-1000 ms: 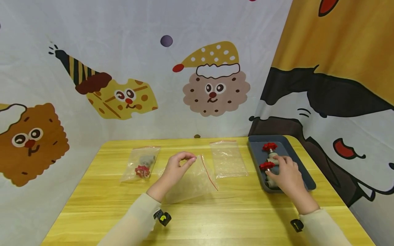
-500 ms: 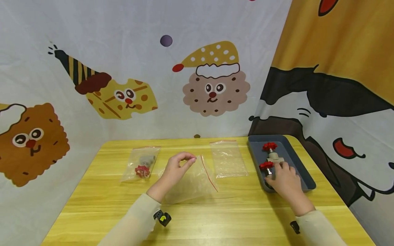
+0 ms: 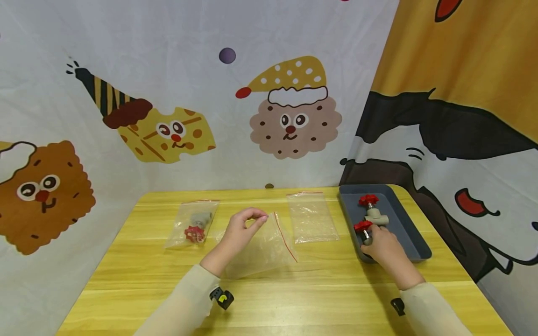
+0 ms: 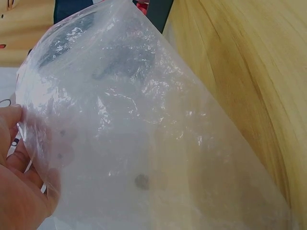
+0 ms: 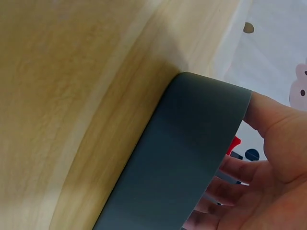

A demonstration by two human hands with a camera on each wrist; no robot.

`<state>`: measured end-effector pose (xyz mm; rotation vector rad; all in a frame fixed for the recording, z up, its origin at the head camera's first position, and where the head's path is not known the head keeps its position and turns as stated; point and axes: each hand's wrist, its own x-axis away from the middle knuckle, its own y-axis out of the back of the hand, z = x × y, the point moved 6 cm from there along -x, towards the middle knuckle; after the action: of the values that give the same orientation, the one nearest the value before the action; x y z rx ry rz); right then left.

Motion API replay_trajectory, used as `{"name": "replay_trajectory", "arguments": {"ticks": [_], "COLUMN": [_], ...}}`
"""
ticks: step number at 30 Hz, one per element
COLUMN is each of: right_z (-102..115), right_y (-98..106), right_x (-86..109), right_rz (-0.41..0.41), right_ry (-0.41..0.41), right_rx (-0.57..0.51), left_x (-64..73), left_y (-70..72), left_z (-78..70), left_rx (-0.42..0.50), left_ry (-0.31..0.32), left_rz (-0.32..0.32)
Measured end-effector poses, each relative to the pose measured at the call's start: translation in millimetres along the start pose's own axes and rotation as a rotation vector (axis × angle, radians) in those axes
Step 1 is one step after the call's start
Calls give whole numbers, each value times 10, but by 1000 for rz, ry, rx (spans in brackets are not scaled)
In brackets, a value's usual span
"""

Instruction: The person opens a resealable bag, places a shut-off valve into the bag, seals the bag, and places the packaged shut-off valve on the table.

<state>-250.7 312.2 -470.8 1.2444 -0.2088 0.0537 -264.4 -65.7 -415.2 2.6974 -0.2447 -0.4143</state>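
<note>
A clear zip bag point(image 3: 262, 254) with a red strip along its mouth is pinched at that edge between the thumb and fingers of my left hand point(image 3: 237, 232). It fills most of the left wrist view, where the bag point(image 4: 115, 129) stands spread and holds nothing visible. Inside the grey tray point(image 3: 403, 221), my right hand point(image 3: 387, 249) grips the nearer red-handled valve point(image 3: 363, 226) by its lower body, which the fingers largely hide. Just behind lies a second red-handled valve point(image 3: 375, 216). In the right wrist view the tray's wall point(image 5: 177, 143) hides the valve's body.
On the left of the wooden table point(image 3: 269, 308), a zip bag point(image 3: 176, 233) contains a valve point(image 3: 196, 228) with a red handwheel. Another zip bag point(image 3: 313, 219) lies flat between my left hand and the tray. A printed cloth point(image 3: 180, 28) hangs behind the table.
My right hand has drawn back toward me within the tray, from over both valves to around the nearer one's body. The left hand and its bag have stayed put.
</note>
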Motion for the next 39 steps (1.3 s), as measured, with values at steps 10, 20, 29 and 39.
{"name": "replay_trajectory", "arguments": {"ticks": [10, 20, 29, 39], "right_z": [-32, -85, -66, -23], "right_y": [-9, -14, 36, 108], "right_x": [-62, -51, 34, 80], "right_rz": [55, 61, -151, -264], "right_ry": [5, -2, 50, 90], "right_rx": [-4, -18, 61, 51], "left_x": [-4, 0, 6, 8], "left_y": [5, 9, 7, 3], "left_z": [5, 3, 21, 17], "left_rx": [12, 16, 1, 5], "left_ry": [-9, -6, -1, -27], "left_rz": [0, 6, 0, -7]}}
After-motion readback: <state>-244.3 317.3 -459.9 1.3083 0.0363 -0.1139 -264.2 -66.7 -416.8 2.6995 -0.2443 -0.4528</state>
